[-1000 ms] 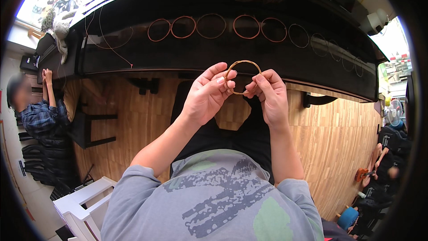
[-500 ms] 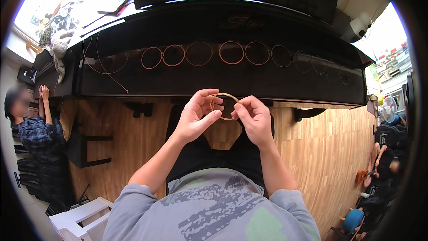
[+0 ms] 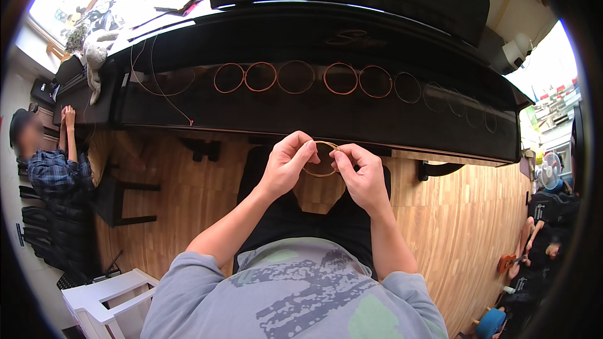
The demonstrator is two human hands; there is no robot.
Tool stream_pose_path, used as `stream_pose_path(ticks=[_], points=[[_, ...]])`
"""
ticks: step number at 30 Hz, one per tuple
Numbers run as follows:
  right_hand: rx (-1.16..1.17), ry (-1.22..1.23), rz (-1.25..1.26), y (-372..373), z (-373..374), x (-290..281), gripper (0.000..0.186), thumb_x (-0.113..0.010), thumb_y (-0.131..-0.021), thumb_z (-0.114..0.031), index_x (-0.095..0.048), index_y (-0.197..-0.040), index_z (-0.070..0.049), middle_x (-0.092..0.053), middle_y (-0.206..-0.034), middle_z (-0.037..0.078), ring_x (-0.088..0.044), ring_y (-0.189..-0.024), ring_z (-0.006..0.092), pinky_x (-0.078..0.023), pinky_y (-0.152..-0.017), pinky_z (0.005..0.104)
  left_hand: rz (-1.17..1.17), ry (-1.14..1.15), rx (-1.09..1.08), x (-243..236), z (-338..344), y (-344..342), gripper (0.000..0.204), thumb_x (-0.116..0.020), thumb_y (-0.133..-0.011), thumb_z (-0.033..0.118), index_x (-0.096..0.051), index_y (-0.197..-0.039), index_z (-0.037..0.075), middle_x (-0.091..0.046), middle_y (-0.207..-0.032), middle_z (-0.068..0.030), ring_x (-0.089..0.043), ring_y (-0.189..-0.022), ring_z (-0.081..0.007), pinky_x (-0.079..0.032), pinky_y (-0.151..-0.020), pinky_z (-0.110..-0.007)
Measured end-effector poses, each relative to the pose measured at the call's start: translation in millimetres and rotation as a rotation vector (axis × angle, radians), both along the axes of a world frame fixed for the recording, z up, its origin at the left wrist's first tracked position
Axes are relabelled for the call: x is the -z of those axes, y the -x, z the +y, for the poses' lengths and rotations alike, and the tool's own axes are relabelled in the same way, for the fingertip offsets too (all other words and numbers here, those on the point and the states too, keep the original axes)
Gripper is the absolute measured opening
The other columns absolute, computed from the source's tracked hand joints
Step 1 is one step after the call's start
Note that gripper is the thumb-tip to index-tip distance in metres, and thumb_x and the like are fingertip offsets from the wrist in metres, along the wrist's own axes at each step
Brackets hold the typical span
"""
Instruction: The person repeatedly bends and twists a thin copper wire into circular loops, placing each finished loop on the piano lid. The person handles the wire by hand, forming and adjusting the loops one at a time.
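Left hand point(image 3: 287, 166) and right hand point(image 3: 362, 177) pinch a golden wire coil point(image 3: 321, 176) by its far side, round loop facing the camera, bowing near.

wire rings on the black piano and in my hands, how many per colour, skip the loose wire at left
Reddish copper-coloured wire rings: 4
Dull brown wire ring: 1
Thin grey wire rings, some faint: 5
Gold-coloured wire ring: 1
Total: 11

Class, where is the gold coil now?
In the head view, the gold coil is slightly right of centre, held between left hand and right hand, just below the front edge of the black panel.
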State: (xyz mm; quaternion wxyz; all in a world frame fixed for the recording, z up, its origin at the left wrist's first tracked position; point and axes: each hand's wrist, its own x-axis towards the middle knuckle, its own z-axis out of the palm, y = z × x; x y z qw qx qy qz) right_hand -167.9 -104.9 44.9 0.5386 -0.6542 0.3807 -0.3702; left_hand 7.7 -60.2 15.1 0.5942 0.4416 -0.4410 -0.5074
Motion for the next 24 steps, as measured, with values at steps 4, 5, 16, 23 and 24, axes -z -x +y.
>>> stream_pose_path(ticks=[4,5,16,23,24], points=[[-0.031,-0.059,-0.018,-1,-1,3,0.016,-0.057,-0.092,-0.011,-0.065,-0.093,0.002,-0.064,-0.075,0.004,-0.058,-0.068,0.0075,-0.046,-0.062,0.0220,-0.091,-0.032,0.033,0,2,-8,0.014,-0.052,-0.097,0.014,-0.058,-0.095,0.002,-0.062,-0.081,-0.0021,-0.059,-0.078,-0.0080,-0.047,-0.075,-0.023],[-0.043,-0.068,-0.034,-1,-1,4,0.016,-0.057,-0.092,-0.011,-0.065,-0.093,0.002,-0.064,-0.075,0.003,-0.058,-0.069,0.0073,-0.046,-0.063,0.0218,-0.108,-0.032,0.031,-4,2,-10,0.015,-0.053,-0.096,0.013,-0.060,-0.101,0.000,-0.063,-0.085,-0.0027,-0.060,-0.081,-0.0082,-0.048,-0.076,-0.023],[-0.086,-0.228,-0.288,-1,-12,3,0.028,-0.051,-0.099,-0.019,-0.061,-0.114,0.003,-0.064,-0.080,0.002,-0.058,-0.070,0.0064,-0.047,-0.067,0.0206,0.062,-0.059,0.082,-18,-2,-10,0.020,-0.049,-0.099,0.014,-0.061,-0.103,-0.001,-0.060,-0.075,-0.0012,-0.057,-0.069,-0.0066,-0.048,-0.063,-0.022],[-0.071,-0.371,-0.483,7,-17,7,0.048,-0.031,-0.103,-0.035,-0.049,-0.124,0.004,-0.067,-0.084,0.009,-0.062,-0.071,0.0135,-0.047,-0.068,0.0252,0.775,-0.345,0.022,-24,-2,-7,0.022,-0.045,-0.100,0.021,-0.058,-0.102,0.003,-0.055,-0.071,0.0003,-0.059,-0.062,-0.0115,-0.051,-0.057,-0.028],[-0.081,-0.367,-0.486,6,-17,8,0.047,-0.032,-0.103,-0.034,-0.050,-0.124,0.004,-0.067,-0.084,0.009,-0.062,-0.071,0.0130,-0.047,-0.068,0.0248,0.802,-0.364,0.015,-24,-2,-7,0.022,-0.045,-0.100,0.021,-0.058,-0.102,0.003,-0.055,-0.071,0.0004,-0.059,-0.062,-0.0114,-0.051,-0.057,-0.029]])
